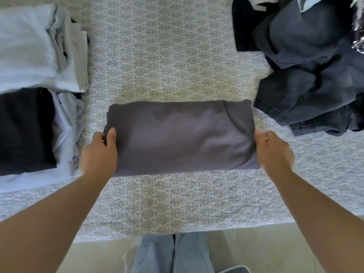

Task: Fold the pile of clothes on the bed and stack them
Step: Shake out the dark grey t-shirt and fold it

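Bed [173, 62] covered in a pale patterned spread. Folded grey ribbed garment [183, 136] lies flat at frame centre. Two folded stacks at left: pale blue one [29, 48] upper left, dark-topped one [25, 131] below it. Heap of dark unfolded clothes [311, 71] upper right.

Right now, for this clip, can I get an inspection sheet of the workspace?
Surface: patterned bedspread covers the bed, flat in the middle.
Job's things: folded grey ribbed garment lies centred; folded light blue stack far left; black folded garment on pale clothes near left; unfolded dark pile on the right.
Clutter: nothing seen.
Grippers: left hand grips the grey garment's left edge, thumb on top; right hand is at its right edge, fingers hidden and blurred.
Cables: nothing seen.
Surroundings: pale floor and the person's blue trousers below the bed edge.
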